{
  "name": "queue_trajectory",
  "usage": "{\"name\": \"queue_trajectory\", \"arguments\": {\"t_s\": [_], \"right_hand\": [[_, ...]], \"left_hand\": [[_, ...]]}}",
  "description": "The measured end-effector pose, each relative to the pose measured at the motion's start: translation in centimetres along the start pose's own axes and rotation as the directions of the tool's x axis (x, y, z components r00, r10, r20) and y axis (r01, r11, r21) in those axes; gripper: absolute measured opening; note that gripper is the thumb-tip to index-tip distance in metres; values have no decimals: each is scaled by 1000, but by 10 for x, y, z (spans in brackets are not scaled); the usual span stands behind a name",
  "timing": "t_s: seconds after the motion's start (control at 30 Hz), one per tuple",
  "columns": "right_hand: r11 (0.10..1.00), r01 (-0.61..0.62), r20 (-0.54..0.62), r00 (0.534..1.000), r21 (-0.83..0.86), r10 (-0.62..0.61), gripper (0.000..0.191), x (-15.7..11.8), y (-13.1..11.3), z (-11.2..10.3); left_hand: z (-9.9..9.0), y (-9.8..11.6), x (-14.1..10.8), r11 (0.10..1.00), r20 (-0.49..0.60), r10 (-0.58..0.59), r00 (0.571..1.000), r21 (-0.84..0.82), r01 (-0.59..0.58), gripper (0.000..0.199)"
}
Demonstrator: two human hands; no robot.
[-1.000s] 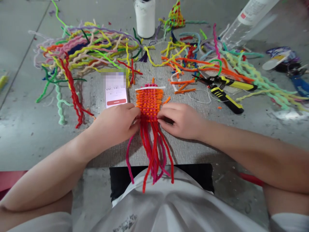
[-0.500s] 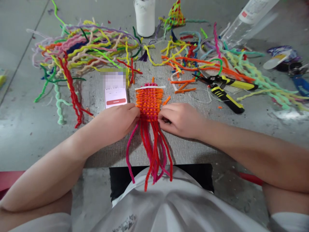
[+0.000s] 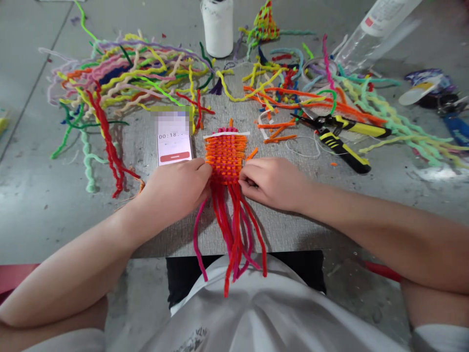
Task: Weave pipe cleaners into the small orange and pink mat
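Observation:
A small woven piece point(image 3: 224, 159) of orange and magenta-red fuzzy strands lies on the table in front of me. Across its far end runs a thin white strip point(image 3: 227, 133). Loose red and pink strands point(image 3: 231, 225) trail from its near end over the table edge toward my shirt. My left hand point(image 3: 185, 182) is closed at the weave's left lower edge, and my right hand point(image 3: 271, 181) pinches its right lower edge. The fingertips of both hands are partly hidden, mostly on the left.
A phone point(image 3: 174, 142) showing a timer lies left of the weave. Colourful strands point(image 3: 124, 73) are heaped behind it. Yellow-black pliers point(image 3: 337, 139) lie at right among orange offcuts point(image 3: 276, 128). A white bottle point(image 3: 219, 29) and a clear bottle point(image 3: 366, 44) are farther back.
The loose strand ends have shifted slightly right and toward me. Both hands stay at the weave's lower edges, and the left has moved very little.

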State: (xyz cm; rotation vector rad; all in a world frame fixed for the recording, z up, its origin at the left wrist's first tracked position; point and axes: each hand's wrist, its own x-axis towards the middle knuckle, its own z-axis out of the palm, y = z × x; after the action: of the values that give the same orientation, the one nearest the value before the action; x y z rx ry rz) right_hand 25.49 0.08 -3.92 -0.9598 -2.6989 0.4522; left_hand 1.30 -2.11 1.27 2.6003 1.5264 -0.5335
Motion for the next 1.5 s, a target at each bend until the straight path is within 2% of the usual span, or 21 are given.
{"name": "queue_trajectory", "arguments": {"t_s": [0.23,0.4,0.5,0.57,0.63,0.67,0.73,0.83,0.93,1.03,1.1,1.17,1.23,1.33,1.5], "right_hand": [[991,-135,-14,991,19,135,17,0,-5,0],[991,-59,-67,995,121,68,15,-2,-1,-3],[987,-24,-104,994,162,41,14,-2,2,-4],[986,-8,-107,994,165,26,16,-2,4,-3],[987,0,-101,995,159,17,18,-2,6,-3],[988,2,-98,995,154,14,18,-2,7,-2],[989,6,-99,995,145,9,18,-2,8,-2],[990,20,-105,994,141,-5,19,-2,8,-2],[987,35,-118,993,157,-16,19,-1,8,-3],[986,12,-164,986,167,16,17,-1,8,-4],[984,-19,-191,980,179,54,16,0,8,-6],[980,-43,-183,980,194,79,13,1,6,-9],[974,-68,-132,986,217,98,12,3,4,-13],[960,-124,16,992,251,124,18,10,0,-20],[967,-197,264,953,164,149,15,25,-4,-36]], "left_hand": [[1,4,1,999,-17,-34,999,-2,34,20],[2,2,-4,998,-68,19,997,-60,-23,19],[3,2,-7,998,-191,28,981,-55,-39,23],[6,0,-8,999,-323,-18,946,-42,5,28],[9,-3,-9,994,-426,-112,898,-40,105,36],[10,-5,-9,987,-445,-155,882,-43,152,39],[10,-9,-10,978,-433,-205,878,-50,203,42],[7,-11,-11,979,-424,-203,883,-58,197,39],[3,-7,-12,994,-457,-113,882,-58,98,35],[3,5,-16,988,-390,109,914,-54,-141,30],[6,16,-20,960,-337,248,908,-43,-278,28],[11,26,-26,943,-336,304,891,-25,-331,25],[16,33,-30,939,-352,325,878,7,-345,27],[20,37,-32,937,-369,336,866,37,-348,26],[19,38,-34,935,-345,345,873,42,-353,12]]}}
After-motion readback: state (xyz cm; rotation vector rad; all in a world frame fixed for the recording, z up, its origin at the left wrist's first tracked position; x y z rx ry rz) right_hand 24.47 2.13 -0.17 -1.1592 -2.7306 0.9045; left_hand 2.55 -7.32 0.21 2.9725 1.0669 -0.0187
